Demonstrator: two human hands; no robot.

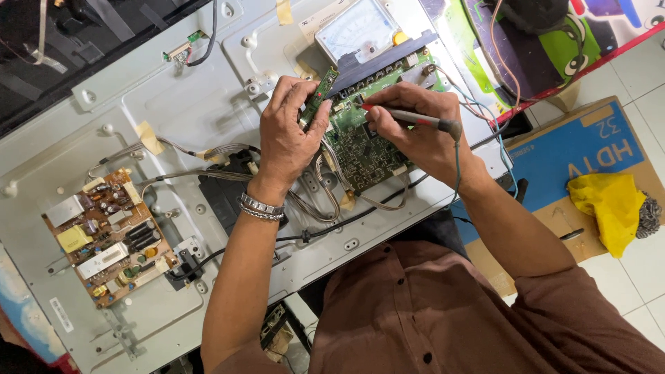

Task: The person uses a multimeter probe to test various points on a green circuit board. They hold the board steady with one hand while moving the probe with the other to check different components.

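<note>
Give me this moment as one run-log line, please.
left hand: holds small green board | right hand: holds red probe, tip at main circuit board | analog meter behind

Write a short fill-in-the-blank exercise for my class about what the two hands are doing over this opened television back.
1. The right hand holds a red ____ with its tip on the green board.
2. The left hand wears a metal ____ on its wrist.
3. The brown board lies on the ____ side of the picture.
4. On the cardboard box lies a ____ cloth.

Missing words: probe; bracelet; left; yellow
</note>
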